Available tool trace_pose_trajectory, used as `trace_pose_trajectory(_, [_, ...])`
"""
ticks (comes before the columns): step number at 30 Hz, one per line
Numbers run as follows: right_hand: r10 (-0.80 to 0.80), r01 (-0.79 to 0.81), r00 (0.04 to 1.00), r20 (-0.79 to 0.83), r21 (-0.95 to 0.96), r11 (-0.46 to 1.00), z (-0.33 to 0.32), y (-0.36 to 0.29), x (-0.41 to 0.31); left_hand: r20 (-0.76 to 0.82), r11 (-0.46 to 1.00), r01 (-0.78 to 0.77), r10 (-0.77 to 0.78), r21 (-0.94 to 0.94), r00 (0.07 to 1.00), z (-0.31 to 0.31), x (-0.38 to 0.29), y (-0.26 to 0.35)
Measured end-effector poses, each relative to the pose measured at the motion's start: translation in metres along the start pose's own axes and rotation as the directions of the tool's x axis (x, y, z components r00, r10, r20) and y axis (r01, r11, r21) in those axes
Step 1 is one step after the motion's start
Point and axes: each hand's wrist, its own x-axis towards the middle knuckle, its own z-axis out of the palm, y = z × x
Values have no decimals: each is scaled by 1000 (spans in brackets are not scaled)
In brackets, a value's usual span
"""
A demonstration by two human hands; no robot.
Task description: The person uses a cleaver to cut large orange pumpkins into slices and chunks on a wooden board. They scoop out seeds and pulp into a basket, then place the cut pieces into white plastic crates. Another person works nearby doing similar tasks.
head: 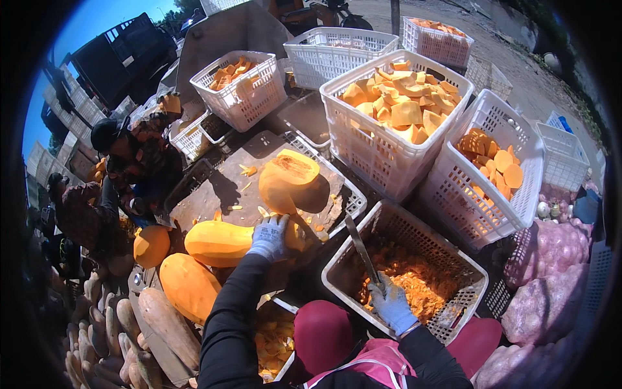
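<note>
My left hand (270, 238), in a grey-blue work glove, rests on the near end of a peeled pumpkin (218, 243) lying on the worn board (233, 170). Just beyond it stands a big cut pumpkin piece (286, 182), its hollow side with fibres facing up. My gloved right hand (392, 304) grips a long knife (362, 250), blade pointing up and away, over a white plastic crate (335, 257) of orange pulp (423, 287). Whether my left fingers close on the pumpkin is hard to see. Scraps and seeds lie on the board.
A crate of pumpkin chunks (388, 160) and a tilted crate of round slices (461, 209) stand right of the board. Another peeled pumpkin (189, 287) and unpeeled ones (167, 321) lie at left. Two people (146, 155) work at far left. Net sacks (544, 301) lie at right.
</note>
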Motion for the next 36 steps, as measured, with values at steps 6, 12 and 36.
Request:
trace_pose_trajectory(6, [-252, 253, 967, 37, -40, 967, 42, -38, 27, -52, 995, -89, 86, -48, 995, 10, 5, -11])
trace_pose_trajectory(12, [-330, 339, 939, 100, -91, 936, 51, -65, 38, 115, 998, 6, -13, 63, 993, -2, -16, -43])
trace_pose_trajectory(36, [-254, 258, 966, 48, -218, 941, 94, -108, 45, -85, 883, 153, -211, -445, 974, 4, 18, -28])
